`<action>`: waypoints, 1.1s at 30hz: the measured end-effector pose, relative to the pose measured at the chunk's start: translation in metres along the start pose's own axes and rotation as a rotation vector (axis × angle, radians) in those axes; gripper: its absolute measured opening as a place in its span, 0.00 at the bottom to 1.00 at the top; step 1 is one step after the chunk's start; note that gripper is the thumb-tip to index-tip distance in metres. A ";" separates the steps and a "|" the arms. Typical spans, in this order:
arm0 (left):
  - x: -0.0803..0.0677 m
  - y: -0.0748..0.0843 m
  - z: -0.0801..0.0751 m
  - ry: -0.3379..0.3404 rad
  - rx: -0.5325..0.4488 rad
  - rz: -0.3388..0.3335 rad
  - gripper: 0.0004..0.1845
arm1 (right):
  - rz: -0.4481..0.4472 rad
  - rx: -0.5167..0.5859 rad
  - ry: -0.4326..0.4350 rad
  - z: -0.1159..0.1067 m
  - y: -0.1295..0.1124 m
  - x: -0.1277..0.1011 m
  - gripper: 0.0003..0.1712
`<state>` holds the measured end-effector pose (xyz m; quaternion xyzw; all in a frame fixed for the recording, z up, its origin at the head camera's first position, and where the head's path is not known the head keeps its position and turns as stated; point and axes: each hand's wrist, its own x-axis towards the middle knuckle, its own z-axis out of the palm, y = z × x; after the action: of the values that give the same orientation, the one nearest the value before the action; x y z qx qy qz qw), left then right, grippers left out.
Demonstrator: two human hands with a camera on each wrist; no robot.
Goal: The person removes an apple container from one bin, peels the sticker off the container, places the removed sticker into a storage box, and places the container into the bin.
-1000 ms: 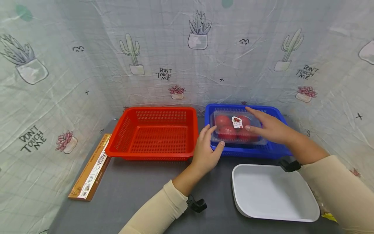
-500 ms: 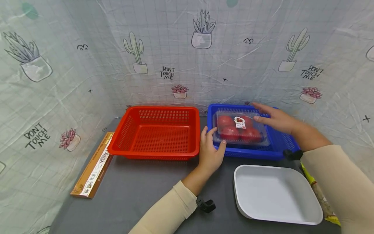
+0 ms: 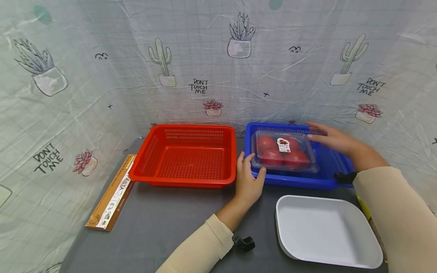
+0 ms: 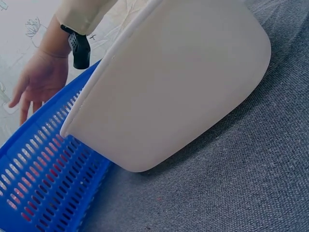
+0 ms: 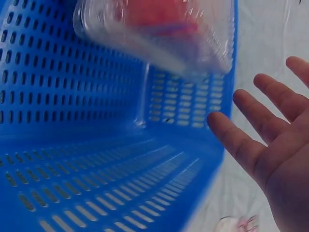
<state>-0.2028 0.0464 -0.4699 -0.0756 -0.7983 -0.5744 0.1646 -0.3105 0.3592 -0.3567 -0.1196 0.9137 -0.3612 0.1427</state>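
A clear plastic box (image 3: 286, 151) of round red fruit, with a white label on its lid, lies in the left part of the blue basket (image 3: 300, 184). My left hand (image 3: 249, 185) is at the basket's near left corner, fingers spread and relaxed, fingertips overlapping the rim in the head view. Over the basket's far right side is my right hand (image 3: 336, 142), its fingers extended and nothing in its grasp. The right wrist view shows its spread fingers (image 5: 239, 140) beside the rim, apart from the box. My left hand is out of sight in its own wrist view.
Left of the blue basket stands a red basket (image 3: 182, 182). A white tray (image 3: 327, 227) sits in front of the blue one. A long pasta box (image 3: 110, 195) lies far left; a yellow packet (image 3: 363, 207) is partly behind my right sleeve. Patterned cloth (image 3: 205, 49) hangs behind.
My right hand has moved right, off the fruit box and toward the basket's far right side. My left hand stays near the basket's left corner. The head view has shifted slightly.
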 end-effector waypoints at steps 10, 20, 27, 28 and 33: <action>-0.001 -0.002 0.002 -0.030 0.033 -0.049 0.32 | 0.065 0.072 -0.056 -0.003 0.019 0.012 0.48; -0.002 -0.002 0.002 -0.030 0.015 -0.044 0.32 | 0.121 0.111 -0.106 -0.002 0.034 0.028 0.49; -0.001 -0.005 0.003 -0.035 0.010 -0.027 0.32 | 0.169 0.126 -0.144 0.003 0.044 0.034 0.52; -0.001 -0.006 0.003 -0.038 0.010 -0.031 0.33 | 0.172 0.130 -0.146 0.004 0.044 0.034 0.52; 0.000 -0.007 0.002 -0.042 0.014 -0.034 0.33 | 0.183 0.160 -0.160 0.007 0.046 0.037 0.54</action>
<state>-0.2052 0.0458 -0.4772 -0.0729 -0.8068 -0.5697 0.1387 -0.3483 0.3752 -0.3997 -0.0525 0.8748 -0.4078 0.2563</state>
